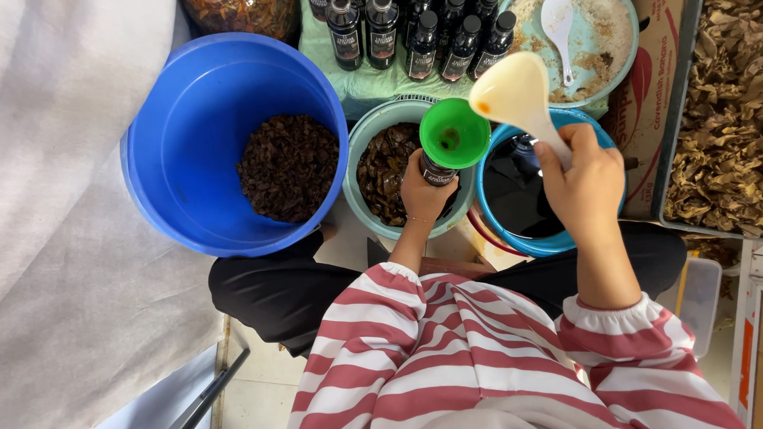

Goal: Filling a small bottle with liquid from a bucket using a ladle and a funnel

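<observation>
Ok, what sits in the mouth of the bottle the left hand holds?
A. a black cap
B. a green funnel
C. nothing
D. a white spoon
B: the green funnel stands in the dark bottle gripped by the left hand, while the right hand holds a pale ladle above it.

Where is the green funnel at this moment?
In the head view, the green funnel sits near the centre, in the neck of a dark bottle held by the left hand, just left of the cream ladle.

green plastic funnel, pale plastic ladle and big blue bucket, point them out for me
green plastic funnel (454,133), head view, on its inner cone.
pale plastic ladle (510,92), head view, on its bowl.
big blue bucket (194,119), head view, on its bare inner wall.
</observation>
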